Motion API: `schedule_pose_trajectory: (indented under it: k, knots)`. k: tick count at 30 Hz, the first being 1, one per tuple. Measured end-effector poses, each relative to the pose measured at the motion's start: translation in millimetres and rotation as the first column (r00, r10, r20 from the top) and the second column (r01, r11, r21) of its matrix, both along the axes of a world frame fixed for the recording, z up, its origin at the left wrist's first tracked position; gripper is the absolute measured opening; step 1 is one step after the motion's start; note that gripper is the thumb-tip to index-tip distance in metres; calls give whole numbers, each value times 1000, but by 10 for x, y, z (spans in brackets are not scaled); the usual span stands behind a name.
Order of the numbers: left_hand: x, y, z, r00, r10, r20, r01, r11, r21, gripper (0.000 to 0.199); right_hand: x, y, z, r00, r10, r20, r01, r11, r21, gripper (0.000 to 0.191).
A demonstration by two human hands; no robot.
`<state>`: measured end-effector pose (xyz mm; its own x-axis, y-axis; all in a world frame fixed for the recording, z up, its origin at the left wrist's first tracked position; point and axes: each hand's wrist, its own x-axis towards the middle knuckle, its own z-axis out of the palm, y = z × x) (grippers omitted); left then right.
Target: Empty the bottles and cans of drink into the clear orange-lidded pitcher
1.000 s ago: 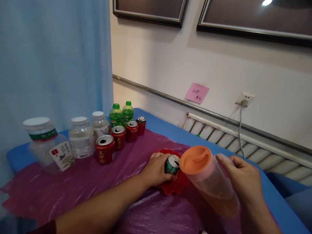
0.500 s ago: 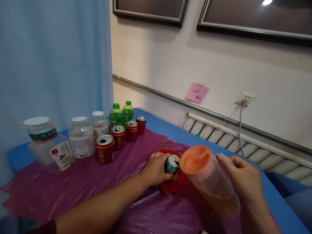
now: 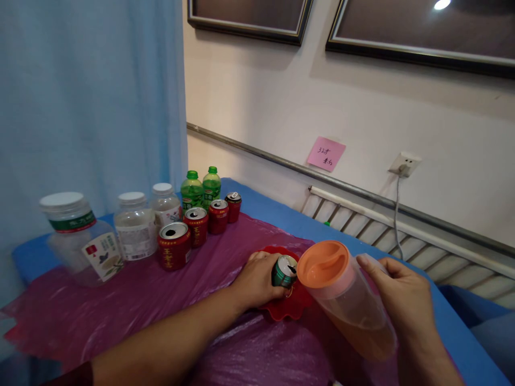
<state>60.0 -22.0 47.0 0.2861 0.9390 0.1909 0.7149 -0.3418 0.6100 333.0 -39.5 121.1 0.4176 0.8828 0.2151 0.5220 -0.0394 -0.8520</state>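
Observation:
My left hand [image 3: 259,276] is closed round a green drink can [image 3: 285,272] with an opened top. The can stands upright, or nearly so, over a red scalloped dish [image 3: 292,308]; its base is hidden by my fingers. With my right hand [image 3: 408,292] I grip the handle of a clear plastic pitcher [image 3: 354,316] with an orange lid [image 3: 324,265]. The pitcher leans left, its lid close beside the can's rim, and holds some brownish liquid. No stream between pitcher and can can be made out.
Several red cans [image 3: 174,246] stand in a row at the left. Behind them are clear jars with white lids [image 3: 134,228] and two green bottles [image 3: 192,190]. Purple plastic sheeting [image 3: 140,300] covers the blue surface [image 3: 267,201]. A radiator [image 3: 362,225] runs along the wall.

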Motion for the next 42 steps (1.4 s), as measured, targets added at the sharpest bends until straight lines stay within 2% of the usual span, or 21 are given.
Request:
schedule_pose_trajectory:
  k: [42]
  knots:
    - [8,-1,2,1000,3,-2,-3,1000,-2,62,-5,-19,2,1000,5,3,-6,1000,19,52]
